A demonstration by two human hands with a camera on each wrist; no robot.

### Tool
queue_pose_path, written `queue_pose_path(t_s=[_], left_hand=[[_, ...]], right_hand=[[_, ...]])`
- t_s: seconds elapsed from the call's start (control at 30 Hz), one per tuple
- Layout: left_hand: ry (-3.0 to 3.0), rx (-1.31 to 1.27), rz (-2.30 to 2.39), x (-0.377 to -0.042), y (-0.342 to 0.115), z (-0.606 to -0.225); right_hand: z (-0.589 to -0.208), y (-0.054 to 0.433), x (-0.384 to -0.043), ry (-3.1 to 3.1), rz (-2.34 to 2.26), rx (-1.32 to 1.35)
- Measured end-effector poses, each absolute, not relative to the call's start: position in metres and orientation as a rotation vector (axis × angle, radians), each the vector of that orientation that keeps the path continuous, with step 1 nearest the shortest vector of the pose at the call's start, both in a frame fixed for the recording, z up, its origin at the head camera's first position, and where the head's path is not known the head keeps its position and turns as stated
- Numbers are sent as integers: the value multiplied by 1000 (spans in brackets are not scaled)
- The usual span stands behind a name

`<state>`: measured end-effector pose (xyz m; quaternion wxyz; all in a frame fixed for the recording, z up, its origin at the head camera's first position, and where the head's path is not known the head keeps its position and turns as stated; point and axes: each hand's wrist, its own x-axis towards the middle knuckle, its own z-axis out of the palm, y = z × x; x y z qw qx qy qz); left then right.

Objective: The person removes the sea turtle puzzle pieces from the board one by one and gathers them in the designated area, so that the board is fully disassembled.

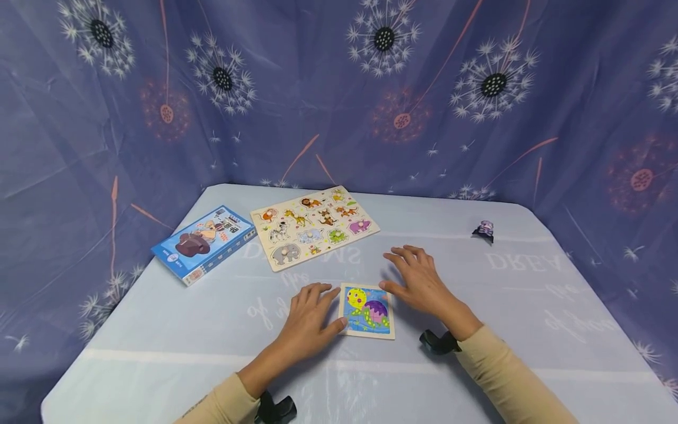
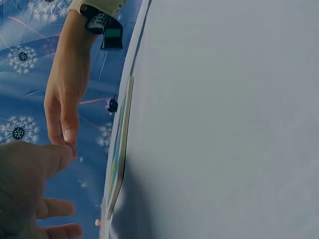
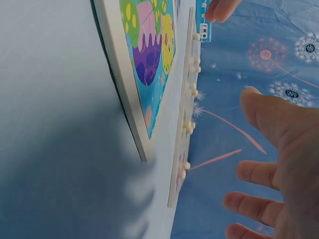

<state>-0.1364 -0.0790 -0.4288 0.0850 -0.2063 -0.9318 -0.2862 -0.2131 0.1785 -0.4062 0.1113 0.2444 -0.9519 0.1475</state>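
Observation:
A small square jigsaw puzzle (image 1: 366,312) with a yellow and purple turtle lies on the table in front of the person. Beside its left edge is the left hand (image 1: 307,321), fingers spread and relaxed, thumb near the frame; whether it touches cannot be told. Over by the upper right corner hovers the right hand (image 1: 421,285), palm down with loosely bent fingers. In the right wrist view a gap separates the right hand (image 3: 294,154) from the turtle puzzle (image 3: 149,55). Neither hand holds anything. From the left wrist, the puzzle (image 2: 123,149) shows edge-on.
Behind the puzzle lies a wooden animal peg board (image 1: 318,227). A blue box (image 1: 203,242) sits to its left, at the table's left side. Toward the back right is a small dark patterned object (image 1: 484,231). A dandelion-print curtain (image 1: 318,94) hangs behind the pale-covered table (image 1: 529,330).

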Motion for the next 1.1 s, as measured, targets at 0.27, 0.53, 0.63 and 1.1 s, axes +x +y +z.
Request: queue_pose_path(t_s=[0.27, 0.53, 0.63, 1.1], left_hand=[[-2721, -623, -887, -133, -74, -433], [-2721, -587, -911, -131, -69, -437], [-2729, -568, -915, -131, -67, -438], [-2745, -507, -1001, -132, -61, -441]], right_hand=[[-407, 171, -215, -2823, 476, 796], [-408, 160, -213, -2877, 469, 845], [-409, 155, -213, -2894, 467, 874], [-414, 140, -219, -2938, 496, 1033]])
